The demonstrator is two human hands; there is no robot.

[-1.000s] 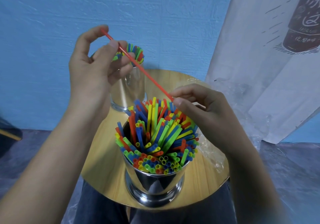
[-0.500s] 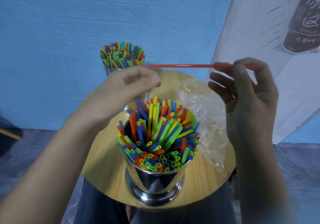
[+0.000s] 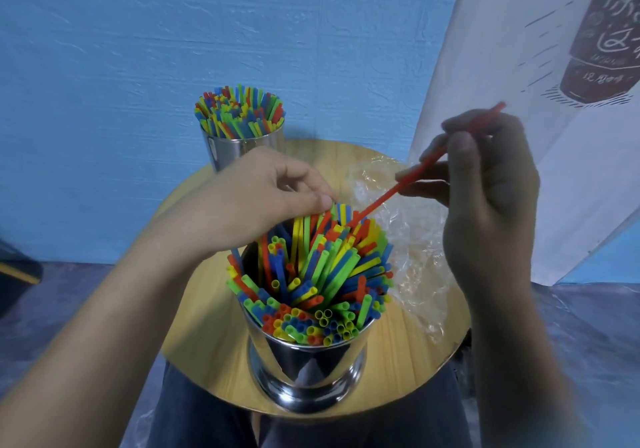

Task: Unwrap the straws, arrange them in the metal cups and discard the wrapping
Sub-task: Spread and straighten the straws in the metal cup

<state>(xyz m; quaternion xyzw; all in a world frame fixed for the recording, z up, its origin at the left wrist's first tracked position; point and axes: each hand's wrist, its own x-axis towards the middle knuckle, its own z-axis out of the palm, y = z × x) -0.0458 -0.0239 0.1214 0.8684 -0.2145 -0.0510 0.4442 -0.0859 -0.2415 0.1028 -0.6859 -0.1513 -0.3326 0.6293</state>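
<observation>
Red straw (image 3: 376,203) was held tilted, its lower end lodged among the coloured straws (image 3: 311,274) in the near cup (image 3: 308,368), its upper end raised to the right. It was pinched between thumb and curled fingers of the right hand (image 3: 491,205). Left hand (image 3: 263,194) was set over the cup's far side, fingers curled, thumb tip touching the straw tops; whether anything was gripped could not be told. Far cup (image 3: 239,149) stood filled at the table's (image 3: 207,309) back edge. Clear wrapping (image 3: 415,264) lay crumpled right of the near cup.
</observation>
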